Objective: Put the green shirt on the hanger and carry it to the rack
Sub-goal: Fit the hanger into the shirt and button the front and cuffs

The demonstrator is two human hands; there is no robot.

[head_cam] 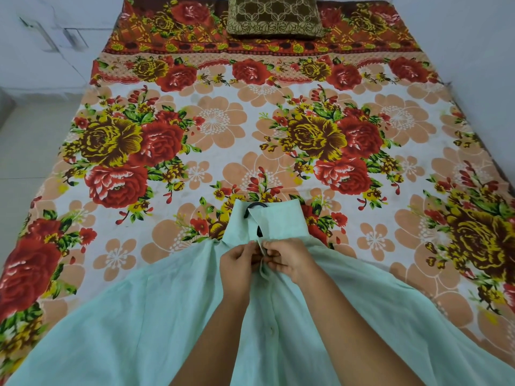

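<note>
From the head view, a pale green shirt (pixel 145 316) lies spread front-up on the near part of a bed covered by a flowered sheet (pixel 250 129), its collar pointing toward the far end. A black hanger (pixel 255 206) sits inside the neck, only its hook and a bit of its stem showing. The left hand (pixel 239 261) and right hand (pixel 287 259) meet just below the collar, fingers pinched together on the shirt's front placket edges. A brown patterned pillow (pixel 274 16) rests at the far end.
</note>
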